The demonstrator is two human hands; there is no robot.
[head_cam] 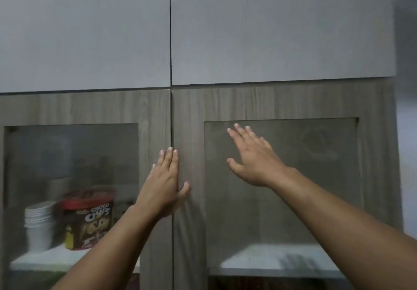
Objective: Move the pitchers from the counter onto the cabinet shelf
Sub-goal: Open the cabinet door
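Observation:
Two wood-grain cabinet doors with glass panes fill the lower view, both closed. My left hand (165,180) lies flat across the seam, palm on the left door (153,113), thumb touching the right door (189,118). My right hand (250,154) hovers flat with fingers spread over the right door's glass pane (316,176). Behind that pane a white shelf (270,260) shows nothing standing on it. No pitcher and no counter are in view.
Behind the left glass stand a stack of white cups (38,224) and a brown Choco Chips tub (90,219) with a red lid on a white shelf. Two plain grey upper doors (270,30) sit above. A pale wall runs along the right edge.

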